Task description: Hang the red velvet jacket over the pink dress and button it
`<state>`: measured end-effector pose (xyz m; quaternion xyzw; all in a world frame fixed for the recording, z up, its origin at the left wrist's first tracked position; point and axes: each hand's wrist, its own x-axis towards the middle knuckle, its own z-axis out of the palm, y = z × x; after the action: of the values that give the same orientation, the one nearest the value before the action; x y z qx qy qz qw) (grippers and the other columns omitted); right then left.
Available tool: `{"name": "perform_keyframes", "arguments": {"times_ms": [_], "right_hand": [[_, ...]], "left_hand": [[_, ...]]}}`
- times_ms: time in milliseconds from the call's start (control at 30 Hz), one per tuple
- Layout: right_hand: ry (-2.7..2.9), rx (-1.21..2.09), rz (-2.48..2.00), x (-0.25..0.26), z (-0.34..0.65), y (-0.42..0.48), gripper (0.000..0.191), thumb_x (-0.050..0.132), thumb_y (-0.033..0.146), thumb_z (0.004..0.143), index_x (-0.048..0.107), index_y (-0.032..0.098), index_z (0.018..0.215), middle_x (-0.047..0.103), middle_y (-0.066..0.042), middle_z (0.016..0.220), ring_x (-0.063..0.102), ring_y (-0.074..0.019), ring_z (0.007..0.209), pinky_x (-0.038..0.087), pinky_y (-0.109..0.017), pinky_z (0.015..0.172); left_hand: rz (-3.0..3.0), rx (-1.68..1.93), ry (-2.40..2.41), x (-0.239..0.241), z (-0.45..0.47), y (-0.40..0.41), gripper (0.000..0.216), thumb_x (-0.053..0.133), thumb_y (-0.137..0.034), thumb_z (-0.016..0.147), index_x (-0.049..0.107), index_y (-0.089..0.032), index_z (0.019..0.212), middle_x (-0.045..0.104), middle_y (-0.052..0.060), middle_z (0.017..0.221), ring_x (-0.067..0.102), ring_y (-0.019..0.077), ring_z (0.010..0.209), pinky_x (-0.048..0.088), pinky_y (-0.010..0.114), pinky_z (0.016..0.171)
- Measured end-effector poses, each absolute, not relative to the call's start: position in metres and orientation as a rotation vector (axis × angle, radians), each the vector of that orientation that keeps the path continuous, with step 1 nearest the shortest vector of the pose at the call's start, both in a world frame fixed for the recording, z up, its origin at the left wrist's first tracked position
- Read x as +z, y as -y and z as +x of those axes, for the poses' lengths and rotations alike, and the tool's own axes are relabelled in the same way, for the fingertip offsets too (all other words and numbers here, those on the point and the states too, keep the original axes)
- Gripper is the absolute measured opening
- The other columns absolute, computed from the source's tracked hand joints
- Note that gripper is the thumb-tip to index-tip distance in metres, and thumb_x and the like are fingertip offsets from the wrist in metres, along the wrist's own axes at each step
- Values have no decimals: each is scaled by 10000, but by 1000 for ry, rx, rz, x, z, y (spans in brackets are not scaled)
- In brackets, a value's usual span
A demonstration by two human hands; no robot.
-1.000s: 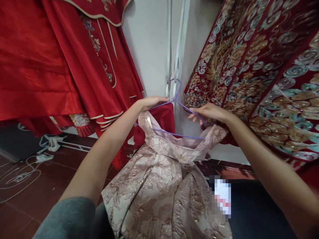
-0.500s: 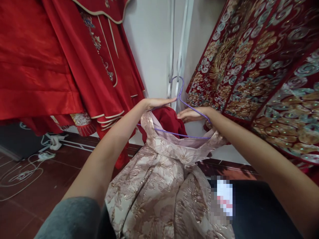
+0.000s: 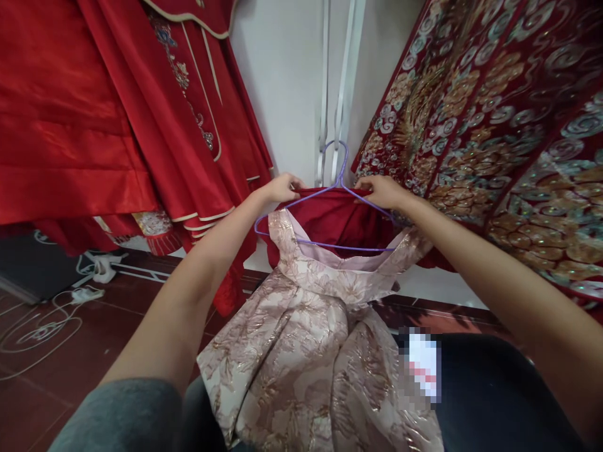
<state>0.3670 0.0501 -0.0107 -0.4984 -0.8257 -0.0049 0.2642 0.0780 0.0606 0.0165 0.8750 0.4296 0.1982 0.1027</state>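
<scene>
A purple wire hanger (image 3: pixel 346 247) hooks at the white metal straps in the middle. On it hangs a pink-and-gold brocade dress (image 3: pixel 301 339), its neckline facing me and its skirt spread towards me. Behind the hanger a dark red cloth (image 3: pixel 339 220) is stretched between my hands along its top edge. My left hand (image 3: pixel 284 188) pinches that edge left of the hook. With fingers curled, my right hand (image 3: pixel 380 190) grips the same edge on the right, close to the hanger's arm.
Red garments (image 3: pixel 113 113) with beaded trim hang at the left. A heavily embroidered red garment (image 3: pixel 499 144) hangs at the right. A black seat-like surface (image 3: pixel 490 389) lies lower right. White cables (image 3: pixel 51 326) coil on the tiled floor near a dark box (image 3: pixel 38 270).
My hands have risen slightly and drawn apart, taking hold of the red cloth's edge. The cloth, bunched before, is now spread wide behind the hanger. The dress has barely moved.
</scene>
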Motion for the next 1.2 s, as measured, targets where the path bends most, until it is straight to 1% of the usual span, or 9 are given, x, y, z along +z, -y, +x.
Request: {"name": "perform_keyframes", "arguments": {"times_ms": [133,233,367,500,600,700,800,933,1200], "right_hand": [[2139,-262,-1479,-8,384,-31,283,644,439,721,711,196,848,668,-41,701,589,-197,669,377,-275,612],[2089,-431,-1593,-12,400,-24,303,639,461,738,730,230,911,689,-60,735,610,-234,717,396,-304,637],[2032,-559,-1746,-17,415,-17,265,623,376,769,728,269,988,711,-59,799,628,-253,787,424,-336,689],[1903,-605,-1819,-17,418,-10,310,599,251,809,699,225,1101,704,-137,971,631,-282,872,424,-367,706],[1919,-572,-1839,-18,420,-6,281,617,312,839,701,169,1066,690,-198,1002,631,-306,894,420,-383,709],[1950,-599,-1944,-24,425,-5,362,561,395,888,668,114,1090,681,-251,939,638,-325,895,425,-403,727],[2021,-678,-2050,-32,430,-7,372,483,338,931,615,76,1160,669,-278,930,642,-334,911,437,-402,740],[2246,-604,-2044,-40,440,-14,320,493,285,905,643,130,1141,681,-229,999,642,-303,924,447,-361,749],[2327,-436,-1939,-30,464,-31,384,445,102,844,634,134,1177,700,-159,1044,623,-223,921,408,-294,778]], "left_hand": [[2926,809,-1599,5,79,-55,346,513,-113,752,651,-192,1060,599,95,1130,588,248,995,442,368,855],[3012,743,-1700,-2,77,-49,320,479,-138,805,614,-212,1085,578,101,1110,574,273,1035,436,376,821],[2970,716,-1836,-9,69,-49,307,511,-177,801,555,-154,1104,579,144,1096,560,309,1056,430,392,822],[2755,825,-1799,-18,63,-57,383,544,-231,796,480,-147,1165,608,135,1036,602,265,927,432,354,791],[2689,732,-1603,-23,56,-62,382,541,-222,796,482,-174,1170,635,80,879,609,211,782,427,311,752],[2780,645,-1669,-23,44,-64,344,597,-332,769,556,-205,1086,648,67,836,609,229,801,414,300,740],[2862,519,-1703,-22,30,-66,335,580,-489,756,632,-192,902,663,75,811,611,238,810,403,287,730],[2815,354,-1620,-24,14,-68,372,569,-505,721,637,-147,799,642,62,721,580,194,687,386,266,653],[2377,831,-1399,-28,9,-60,401,650,-541,667,607,-153,762,554,-12,648,475,115,590,362,235,568]]}}
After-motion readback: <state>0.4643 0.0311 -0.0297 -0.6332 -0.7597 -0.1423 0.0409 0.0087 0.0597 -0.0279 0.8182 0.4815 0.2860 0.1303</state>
